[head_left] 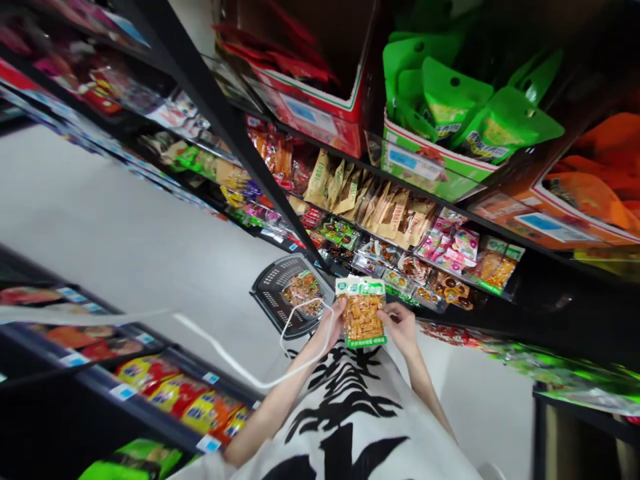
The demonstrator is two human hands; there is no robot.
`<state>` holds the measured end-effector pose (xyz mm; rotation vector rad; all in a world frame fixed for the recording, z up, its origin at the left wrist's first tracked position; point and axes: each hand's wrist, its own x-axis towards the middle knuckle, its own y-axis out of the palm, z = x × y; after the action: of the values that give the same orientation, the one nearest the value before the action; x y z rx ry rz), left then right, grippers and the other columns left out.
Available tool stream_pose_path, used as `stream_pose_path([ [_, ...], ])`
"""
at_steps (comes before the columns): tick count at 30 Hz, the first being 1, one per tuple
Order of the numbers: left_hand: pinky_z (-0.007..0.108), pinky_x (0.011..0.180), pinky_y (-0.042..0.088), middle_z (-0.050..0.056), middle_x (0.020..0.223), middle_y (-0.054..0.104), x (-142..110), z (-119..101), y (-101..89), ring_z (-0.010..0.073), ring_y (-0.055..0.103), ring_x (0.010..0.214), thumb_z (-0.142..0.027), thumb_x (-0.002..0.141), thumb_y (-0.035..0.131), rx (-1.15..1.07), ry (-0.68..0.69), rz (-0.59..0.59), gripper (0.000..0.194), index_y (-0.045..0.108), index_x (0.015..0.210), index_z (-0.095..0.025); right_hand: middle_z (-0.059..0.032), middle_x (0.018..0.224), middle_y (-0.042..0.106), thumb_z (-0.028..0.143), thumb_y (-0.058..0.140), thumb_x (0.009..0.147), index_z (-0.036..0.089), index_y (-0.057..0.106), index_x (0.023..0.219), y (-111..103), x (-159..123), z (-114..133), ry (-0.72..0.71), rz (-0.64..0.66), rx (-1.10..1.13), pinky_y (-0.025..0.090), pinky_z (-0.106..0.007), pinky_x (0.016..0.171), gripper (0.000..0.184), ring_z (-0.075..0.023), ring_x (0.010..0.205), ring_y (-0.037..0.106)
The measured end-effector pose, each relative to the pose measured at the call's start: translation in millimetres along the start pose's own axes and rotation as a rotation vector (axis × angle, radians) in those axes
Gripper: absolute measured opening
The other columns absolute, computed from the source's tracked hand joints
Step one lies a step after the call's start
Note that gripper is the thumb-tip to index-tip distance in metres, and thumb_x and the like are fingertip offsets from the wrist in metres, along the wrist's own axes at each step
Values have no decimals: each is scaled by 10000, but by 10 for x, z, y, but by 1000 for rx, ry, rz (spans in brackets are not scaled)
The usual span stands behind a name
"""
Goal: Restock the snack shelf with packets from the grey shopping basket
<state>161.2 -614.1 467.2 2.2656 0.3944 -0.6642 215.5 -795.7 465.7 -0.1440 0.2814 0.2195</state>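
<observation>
over there, the left hand (337, 320) and right hand (400, 327) hold a snack packet (364, 319), each closed on one side; a basket (270, 292) nearby holds another packet (303, 291).

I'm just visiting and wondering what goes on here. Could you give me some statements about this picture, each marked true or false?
1. The left hand and right hand are both on one snack packet. True.
2. The basket has nothing in it. False: another packet lies inside.
3. Green pouches stand in a box on the shelf. True.
4. The strip along the bottom of the held packet is red. False: it is green.
5. The person's shirt is plain white. False: it is white with a bold black pattern.
</observation>
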Motion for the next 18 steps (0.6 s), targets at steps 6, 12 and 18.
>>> stream_pose_path([
  [6,472,1098,478,114,1190,761,49,103,-95,328,669,1206,-523,720,848,-31,85,-156,541,703,1113,-180,28,739,599,470,791,776,197,604,810,-153,145,101,-41,-73,162,376,-230,606,333,-113,636,489],
  [12,461,1101,474,112,1228,749,52,154,-162,320,662,1219,-521,737,834,-17,102,-160,513,710,1112,-194,20,771,609,465,805,764,197,587,853,-38,151,111,-67,-244,261,399,-234,663,356,-117,694,539],
  [18,455,1070,494,108,1144,775,32,101,-118,340,672,1193,-550,679,862,-6,83,-166,560,704,1077,-188,57,734,568,420,820,737,248,529,917,-7,92,216,33,-243,498,390,-227,582,382,-105,595,494],
])
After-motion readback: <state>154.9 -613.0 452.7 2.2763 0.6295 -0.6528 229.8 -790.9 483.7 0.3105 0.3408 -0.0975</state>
